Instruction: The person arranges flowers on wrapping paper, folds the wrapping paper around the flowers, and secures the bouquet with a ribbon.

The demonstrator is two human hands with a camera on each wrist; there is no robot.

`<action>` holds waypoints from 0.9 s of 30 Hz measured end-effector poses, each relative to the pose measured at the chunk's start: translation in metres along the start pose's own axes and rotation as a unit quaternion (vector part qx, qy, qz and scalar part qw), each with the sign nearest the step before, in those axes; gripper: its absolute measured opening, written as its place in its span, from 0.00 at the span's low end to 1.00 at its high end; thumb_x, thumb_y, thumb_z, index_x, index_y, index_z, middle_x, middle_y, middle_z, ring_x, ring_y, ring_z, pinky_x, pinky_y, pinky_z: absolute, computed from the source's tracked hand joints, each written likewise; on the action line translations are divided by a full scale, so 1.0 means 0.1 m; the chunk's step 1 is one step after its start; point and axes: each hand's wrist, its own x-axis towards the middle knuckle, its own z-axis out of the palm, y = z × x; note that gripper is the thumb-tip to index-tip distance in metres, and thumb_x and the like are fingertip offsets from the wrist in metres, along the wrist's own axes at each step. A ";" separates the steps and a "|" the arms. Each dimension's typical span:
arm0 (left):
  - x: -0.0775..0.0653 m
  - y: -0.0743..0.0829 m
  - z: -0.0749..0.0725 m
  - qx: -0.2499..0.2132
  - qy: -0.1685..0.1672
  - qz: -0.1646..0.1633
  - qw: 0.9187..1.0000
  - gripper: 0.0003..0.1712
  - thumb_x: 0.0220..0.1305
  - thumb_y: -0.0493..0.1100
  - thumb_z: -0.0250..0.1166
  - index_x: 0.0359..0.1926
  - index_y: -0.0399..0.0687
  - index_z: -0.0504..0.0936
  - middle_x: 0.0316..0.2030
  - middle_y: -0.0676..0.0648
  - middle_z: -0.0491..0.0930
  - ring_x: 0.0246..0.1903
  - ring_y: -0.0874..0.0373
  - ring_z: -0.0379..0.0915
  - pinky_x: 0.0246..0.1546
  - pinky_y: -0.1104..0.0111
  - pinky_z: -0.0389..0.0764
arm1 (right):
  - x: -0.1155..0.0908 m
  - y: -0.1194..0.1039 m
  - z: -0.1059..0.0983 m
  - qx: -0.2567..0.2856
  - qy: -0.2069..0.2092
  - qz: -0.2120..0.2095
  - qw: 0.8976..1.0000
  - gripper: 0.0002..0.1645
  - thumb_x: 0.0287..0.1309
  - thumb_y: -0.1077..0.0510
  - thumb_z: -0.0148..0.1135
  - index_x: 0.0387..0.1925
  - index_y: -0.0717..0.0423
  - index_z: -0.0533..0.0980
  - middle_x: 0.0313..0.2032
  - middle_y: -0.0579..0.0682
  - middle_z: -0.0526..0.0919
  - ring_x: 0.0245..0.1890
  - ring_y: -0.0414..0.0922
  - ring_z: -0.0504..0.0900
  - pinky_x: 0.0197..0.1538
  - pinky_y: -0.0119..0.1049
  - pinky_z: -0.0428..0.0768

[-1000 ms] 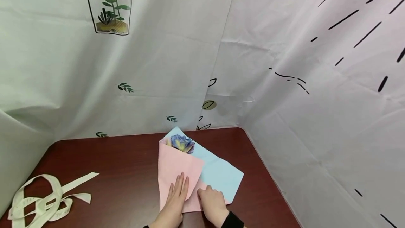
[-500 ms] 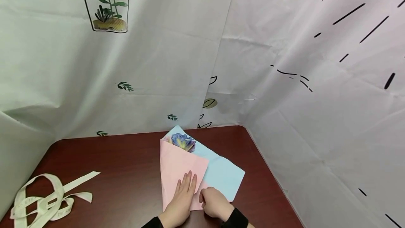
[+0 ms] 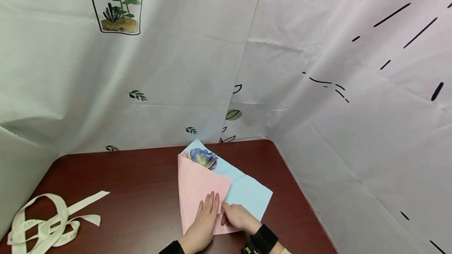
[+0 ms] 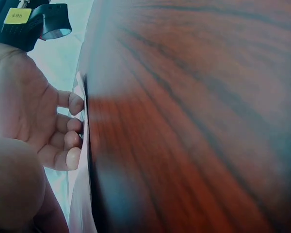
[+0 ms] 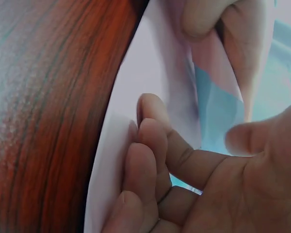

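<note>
Straight fingers of the left hand lie flat on the pink flap of a folded paper in the head view, pressing without clasping. At about 3 o'clock from it, just beside, we see the right hand, its fingers bent near the flap's edge. The paper's light blue face spreads toward 1 o'clock, and a blue-violet flower lies in its upper opening, at 12 o'clock from the left hand. Well apart, at 9 o'clock, a pale ribbon lies looped on the dark red table; its faint print is too small for us to read.

From the left wrist, we find the right hand at 9 o'clock, fingertips against the paper. At 10 o'clock its black wristband carries a yellow label with dark characters we cannot make out.

From the right wrist, we see the right hand's fingers loosely bent against the paper, thumb standing apart, relaxed rather than gripping. The left thumb touches the paper at 1 o'clock. Near 3 o'clock, dark characters on a pale blue surface are cut off by the frame, and we cannot read them
</note>
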 end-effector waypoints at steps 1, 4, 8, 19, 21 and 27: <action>0.01 0.00 0.00 -0.002 -0.003 -0.002 1.000 0.56 0.42 0.18 0.57 0.77 0.28 0.49 0.75 0.27 0.51 0.74 0.34 0.50 0.68 0.40 0.58 | -0.01 -0.01 0.00 0.013 -0.002 0.007 1.000 0.46 0.78 0.37 0.33 0.19 0.57 0.85 0.17 0.52 0.81 0.17 0.42 0.72 0.28 0.35 0.69; 0.03 0.01 0.02 -0.004 -0.008 -0.002 1.000 0.55 0.44 0.19 0.58 0.76 0.26 0.49 0.75 0.26 0.50 0.74 0.33 0.49 0.68 0.39 0.58 | -0.02 -0.02 0.00 0.030 -0.005 0.017 0.999 0.49 0.76 0.31 0.32 0.20 0.58 0.85 0.17 0.51 0.81 0.16 0.41 0.71 0.25 0.35 0.66; 0.05 0.02 0.04 -0.008 -0.014 0.004 1.000 0.53 0.45 0.20 0.59 0.75 0.24 0.49 0.75 0.25 0.49 0.74 0.33 0.48 0.68 0.39 0.58 | 0.00 0.00 0.00 0.031 -0.006 0.003 0.999 0.47 0.75 0.30 0.36 0.22 0.57 0.86 0.17 0.49 0.81 0.18 0.40 0.74 0.27 0.34 0.68; 0.05 -0.01 0.07 -0.031 -0.006 -0.007 0.999 0.50 0.51 0.20 0.55 0.76 0.24 0.46 0.77 0.28 0.47 0.76 0.36 0.46 0.69 0.41 0.58 | 0.01 0.07 0.00 0.041 -0.026 -0.037 0.998 0.25 0.73 0.48 0.53 0.27 0.58 0.85 0.21 0.45 0.82 0.24 0.38 0.76 0.34 0.33 0.72; 0.05 -0.01 0.06 -0.015 0.003 0.002 1.000 0.50 0.52 0.22 0.57 0.76 0.25 0.46 0.77 0.29 0.48 0.76 0.36 0.47 0.69 0.42 0.59 | 0.00 0.07 0.01 0.042 -0.022 -0.043 0.998 0.23 0.72 0.49 0.55 0.27 0.58 0.84 0.22 0.44 0.83 0.24 0.37 0.76 0.33 0.32 0.71; -0.08 -0.08 -0.06 0.062 0.025 0.024 0.997 0.65 0.32 0.24 0.68 0.77 0.30 0.52 0.77 0.33 0.50 0.76 0.39 0.48 0.70 0.43 0.57 | -0.01 0.08 -0.01 0.041 -0.010 -0.027 0.999 0.20 0.72 0.53 0.54 0.27 0.57 0.83 0.22 0.47 0.83 0.23 0.39 0.75 0.32 0.33 0.70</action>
